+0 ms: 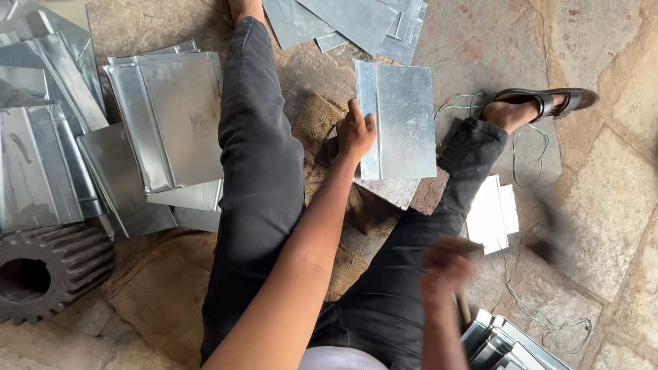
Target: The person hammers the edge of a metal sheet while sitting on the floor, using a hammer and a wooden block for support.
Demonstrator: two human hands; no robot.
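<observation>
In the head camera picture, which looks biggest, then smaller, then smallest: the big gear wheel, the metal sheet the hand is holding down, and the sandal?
1. Metal sheet under the left hand, largest.
2. Gear wheel, slightly smaller; the picture edge cuts it off, so this ranking is unsure.
3. Sandal, clearly smallest.

You sit on the floor (pixel 603 205) with your legs spread, and a folded metal sheet (pixel 404 120) lies between them on a block (pixel 428 193) that rests on sacking (pixel 322 123). Your left hand (pixel 355 133) touches that sheet's left edge. Your right hand (pixel 445 264) is nearer you, to the right, above your right thigh, well apart from the sheet. Left of your left leg lies a stack of sheets (pixel 171 123), with more sheets (pixel 41 157) further left and a gear wheel (pixel 48 270) nearer you. Beyond the folded sheet lies another pile (pixel 356 20). A small sheet (pixel 492 216) lies right of your right leg, and a further stack (pixel 507 346) sits beside your right hip.
</observation>
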